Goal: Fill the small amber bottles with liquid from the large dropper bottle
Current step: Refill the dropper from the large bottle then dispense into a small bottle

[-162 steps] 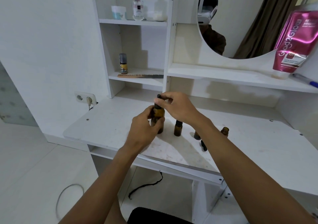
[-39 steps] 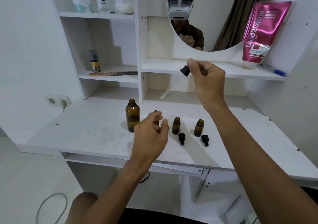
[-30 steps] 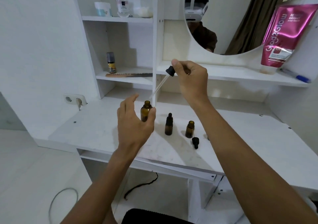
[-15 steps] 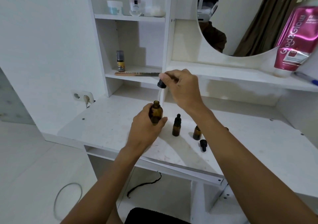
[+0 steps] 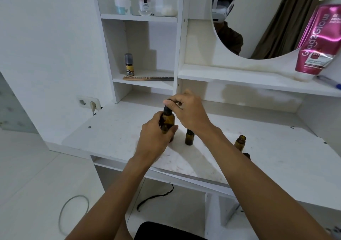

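My left hand [image 5: 155,134] grips the large amber dropper bottle [image 5: 167,121], which stands on the white desk [image 5: 114,129]. My right hand [image 5: 188,112] pinches the black dropper cap [image 5: 167,109], now seated on that bottle's neck. Just right of it stands a small amber bottle [image 5: 189,137], its top hidden behind my right wrist. Farther right a second small amber bottle [image 5: 240,143] stands open, partly behind my right forearm. A dark cap [image 5: 246,155] peeks out by that forearm.
Shelves behind the desk hold a small dark bottle [image 5: 129,64], a comb [image 5: 147,78], a jar [image 5: 122,6] and a clear bottle [image 5: 144,2]. A pink tube [image 5: 319,38] leans at the right under the round mirror [image 5: 258,18]. A wall socket [image 5: 88,102] sits at the left.
My right hand brought the dropper down from above and set its cap onto the large bottle. My left hand kept its hold on the bottle.
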